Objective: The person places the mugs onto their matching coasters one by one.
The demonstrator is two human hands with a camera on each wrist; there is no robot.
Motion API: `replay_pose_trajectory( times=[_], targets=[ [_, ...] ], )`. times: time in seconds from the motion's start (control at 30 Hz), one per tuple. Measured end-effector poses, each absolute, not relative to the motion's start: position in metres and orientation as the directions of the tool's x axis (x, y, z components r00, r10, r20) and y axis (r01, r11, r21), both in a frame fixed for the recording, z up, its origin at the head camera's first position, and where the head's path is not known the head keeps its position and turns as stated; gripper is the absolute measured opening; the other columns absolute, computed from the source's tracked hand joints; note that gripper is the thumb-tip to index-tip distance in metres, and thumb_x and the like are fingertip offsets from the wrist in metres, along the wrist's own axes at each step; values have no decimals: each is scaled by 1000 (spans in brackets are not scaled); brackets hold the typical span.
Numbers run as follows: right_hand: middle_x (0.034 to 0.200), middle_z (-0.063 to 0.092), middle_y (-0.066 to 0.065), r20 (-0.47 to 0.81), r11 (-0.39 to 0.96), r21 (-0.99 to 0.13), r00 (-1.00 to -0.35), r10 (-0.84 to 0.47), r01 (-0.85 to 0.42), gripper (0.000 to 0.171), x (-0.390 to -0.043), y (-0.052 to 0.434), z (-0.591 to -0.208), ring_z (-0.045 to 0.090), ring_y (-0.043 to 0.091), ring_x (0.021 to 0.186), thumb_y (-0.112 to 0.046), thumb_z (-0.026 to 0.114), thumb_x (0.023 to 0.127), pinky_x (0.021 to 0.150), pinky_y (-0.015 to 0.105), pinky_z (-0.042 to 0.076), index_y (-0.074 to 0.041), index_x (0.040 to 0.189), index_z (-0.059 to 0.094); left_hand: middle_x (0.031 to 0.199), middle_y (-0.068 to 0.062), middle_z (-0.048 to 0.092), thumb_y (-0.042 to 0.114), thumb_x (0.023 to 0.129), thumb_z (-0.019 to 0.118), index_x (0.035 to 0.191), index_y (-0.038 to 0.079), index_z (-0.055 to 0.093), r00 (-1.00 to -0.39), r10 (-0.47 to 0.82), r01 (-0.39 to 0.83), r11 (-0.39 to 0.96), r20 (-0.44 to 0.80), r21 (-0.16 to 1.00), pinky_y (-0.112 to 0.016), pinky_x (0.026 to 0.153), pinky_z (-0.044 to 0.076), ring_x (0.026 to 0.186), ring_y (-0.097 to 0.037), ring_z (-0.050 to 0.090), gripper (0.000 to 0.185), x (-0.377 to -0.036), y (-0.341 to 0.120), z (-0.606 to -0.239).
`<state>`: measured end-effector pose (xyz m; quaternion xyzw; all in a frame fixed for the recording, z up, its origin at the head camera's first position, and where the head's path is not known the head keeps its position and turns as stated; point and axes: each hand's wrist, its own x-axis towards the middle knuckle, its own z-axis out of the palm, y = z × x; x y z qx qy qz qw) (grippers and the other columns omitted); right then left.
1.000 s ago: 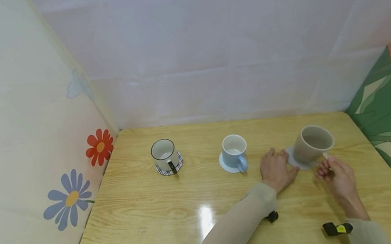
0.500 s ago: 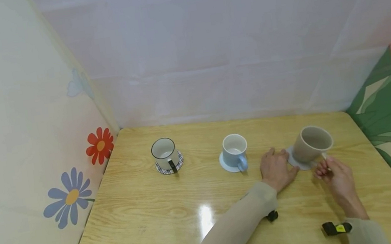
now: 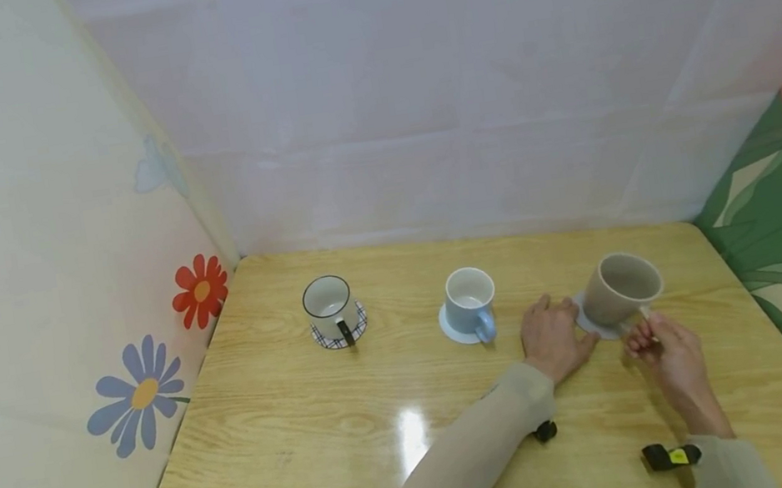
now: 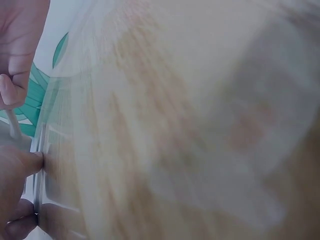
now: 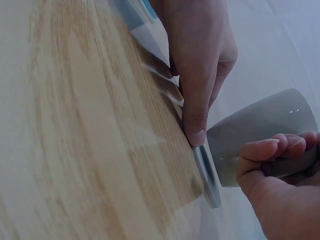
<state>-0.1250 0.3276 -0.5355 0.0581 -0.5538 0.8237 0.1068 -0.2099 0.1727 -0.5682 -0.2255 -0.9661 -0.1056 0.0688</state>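
Note:
On the right of the table, a large grey-beige mug (image 3: pixel 621 290) is set low over a pale round coaster (image 3: pixel 610 329). My right hand (image 3: pixel 674 362) grips its handle with curled fingers, also visible in the right wrist view beside the mug (image 5: pixel 265 130). My left hand (image 3: pixel 553 342), palm down, holds the coaster at its left rim between thumb and index finger; the other fingers lie on the wood. The thumb (image 5: pixel 197 107) is close against the coaster's edge. In the left wrist view only the coaster's rim (image 4: pixel 37 170) and part of the mug's handle (image 4: pixel 12 125) appear.
A blue-and-white mug (image 3: pixel 468 304) stands on a light blue coaster left of my left hand. Farther left, a white mug with a black rim (image 3: pixel 327 304) rests on a checked coaster. White cloth (image 3: pixel 371 112) rises behind the table (image 3: pixel 299 443).
My right hand has shifted slightly left with the grey-beige mug. The left hand has stayed in place at the coaster.

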Motion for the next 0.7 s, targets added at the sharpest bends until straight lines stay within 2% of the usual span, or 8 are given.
replay_pose_trajectory(
  times=[0.47,0.7],
  targets=[
    [84,54,3,169,-353,-916,-981,97,-192,35,-122,331,-539,52,16,77,-16,36,117,66,28,49,1,94,55,153,19,60,75,95,61,144,36,65,-893,423,444,885,154,141,-30,123,42,148,-15,53,62,-210,174,-567],
    [84,53,3,176,-397,-896,-980,88,-197,34,-122,331,-540,52,16,77,-15,35,117,66,28,49,1,94,55,152,19,61,75,95,62,143,35,66,-889,425,448,883,168,137,-30,122,44,147,-14,54,62,-209,173,-567]
  ],
)
